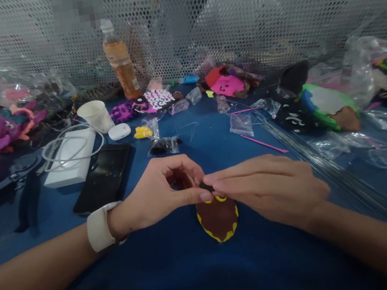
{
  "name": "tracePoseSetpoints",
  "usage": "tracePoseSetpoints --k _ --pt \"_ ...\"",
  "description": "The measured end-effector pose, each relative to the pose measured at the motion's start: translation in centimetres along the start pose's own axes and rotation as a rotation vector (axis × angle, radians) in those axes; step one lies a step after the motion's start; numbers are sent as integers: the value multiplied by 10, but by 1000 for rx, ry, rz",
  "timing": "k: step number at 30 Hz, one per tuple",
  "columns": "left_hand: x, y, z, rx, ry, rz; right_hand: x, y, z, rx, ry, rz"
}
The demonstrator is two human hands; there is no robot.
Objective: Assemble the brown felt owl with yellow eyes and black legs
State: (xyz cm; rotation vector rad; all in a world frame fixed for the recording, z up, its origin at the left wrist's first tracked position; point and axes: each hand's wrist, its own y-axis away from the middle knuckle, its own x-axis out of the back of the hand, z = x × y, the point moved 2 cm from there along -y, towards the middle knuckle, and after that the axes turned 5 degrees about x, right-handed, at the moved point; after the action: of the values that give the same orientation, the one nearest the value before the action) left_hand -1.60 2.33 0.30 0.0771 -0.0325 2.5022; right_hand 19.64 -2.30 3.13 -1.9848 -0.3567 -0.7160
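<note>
Thumb and fingers of my left hand [170, 187] pinch a small black piece of clay [206, 186]. From the other side, the fingertips of my right hand [272, 186] press together on the same piece. Just below the fingertips lies a rounded brown clay shape [218, 219] with a wavy yellow border and yellow rings near its top. My fingers cover its upper edge. Beyond my left hand is a small plastic bag [162, 144] with dark material in it. A yellow lump of clay [142, 132] sits beside that bag.
At the left are a black phone [104, 177], a white box [72, 158] with a cable, pliers [27, 189] and a paper cup [95, 116]. A drink bottle [120, 61] stands behind. Thin wires [312, 161] and a pink stick [264, 143] lie at the right, near clay figures [329, 105].
</note>
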Motion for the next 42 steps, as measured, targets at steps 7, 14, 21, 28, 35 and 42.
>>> tracePoseSetpoints --k 7,14,21,28,35,42 --pt "-4 6 6 -31 -135 34 6 3 4 169 156 -76" --pt "-8 9 4 -65 -195 -42 -2 8 13 235 170 -57" --pt "-9 8 10 -99 -235 -80 -2 6 13 273 197 -97" --pt "-5 8 5 -142 -189 75 -4 4 11 300 324 -122" --pt "-9 10 8 -199 -261 -57 -12 9 8 77 256 -158" --pt "-3 9 7 -332 -451 -45 -3 -3 14 176 344 -154"
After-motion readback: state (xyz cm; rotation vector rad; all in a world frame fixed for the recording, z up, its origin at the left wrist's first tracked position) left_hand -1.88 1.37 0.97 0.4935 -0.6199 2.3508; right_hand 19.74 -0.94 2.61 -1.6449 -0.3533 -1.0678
